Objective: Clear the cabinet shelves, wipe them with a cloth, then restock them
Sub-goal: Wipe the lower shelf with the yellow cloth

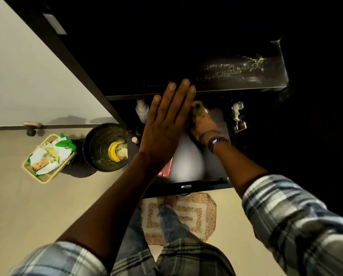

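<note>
The dark shelf (226, 84) runs left to right. The left hand (164, 128) rests flat on its front edge, fingers straight, and the right hand (205, 127) clutches a yellow cloth (197, 107) below.

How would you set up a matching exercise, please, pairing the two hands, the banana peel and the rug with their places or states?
Column one:
1 left hand
2 right hand
3 banana peel
4 rug

Column two:
A in the bin
B on the floor
C fingers straight, at the shelf edge
D gripping the yellow cloth

Pairs: 1-C, 2-D, 3-A, 4-B.
</note>
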Motion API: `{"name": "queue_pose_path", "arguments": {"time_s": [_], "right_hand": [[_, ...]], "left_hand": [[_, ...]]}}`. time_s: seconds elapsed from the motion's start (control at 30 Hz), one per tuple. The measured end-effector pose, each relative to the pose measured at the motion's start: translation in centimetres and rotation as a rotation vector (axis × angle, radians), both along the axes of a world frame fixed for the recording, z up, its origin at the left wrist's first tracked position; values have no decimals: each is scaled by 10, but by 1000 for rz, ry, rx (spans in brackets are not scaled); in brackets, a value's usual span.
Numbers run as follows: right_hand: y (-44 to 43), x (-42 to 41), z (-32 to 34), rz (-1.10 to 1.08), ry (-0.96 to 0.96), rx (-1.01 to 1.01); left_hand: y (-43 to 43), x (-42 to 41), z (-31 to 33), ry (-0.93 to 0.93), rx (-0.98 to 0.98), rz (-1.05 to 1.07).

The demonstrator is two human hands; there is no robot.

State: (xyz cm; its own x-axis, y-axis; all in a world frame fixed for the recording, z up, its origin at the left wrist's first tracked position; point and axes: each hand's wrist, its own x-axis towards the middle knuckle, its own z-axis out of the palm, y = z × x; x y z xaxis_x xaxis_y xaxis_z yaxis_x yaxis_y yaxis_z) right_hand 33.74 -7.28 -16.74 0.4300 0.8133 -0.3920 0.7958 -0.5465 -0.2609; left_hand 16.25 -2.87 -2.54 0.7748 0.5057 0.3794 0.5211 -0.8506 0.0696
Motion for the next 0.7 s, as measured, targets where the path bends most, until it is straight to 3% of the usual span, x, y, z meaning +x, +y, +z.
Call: {"name": "queue_pose_path", "arguments": {"time_s": [0.07, 0.23, 0.47, 0.7], "right_hand": [[-26, -25, 0, 29, -16, 15], [-79, 2, 14, -186, -183, -72], [-39, 14, -8, -135, -57, -91], [-150, -77, 20, -94, -12, -107]], "left_hand": [[1, 0, -2, -3, 24, 0], [0, 0, -5, -16, -11, 2], [-3, 0, -3, 5, -65, -2], [-29, -21, 5, -55, -293, -23]]}}
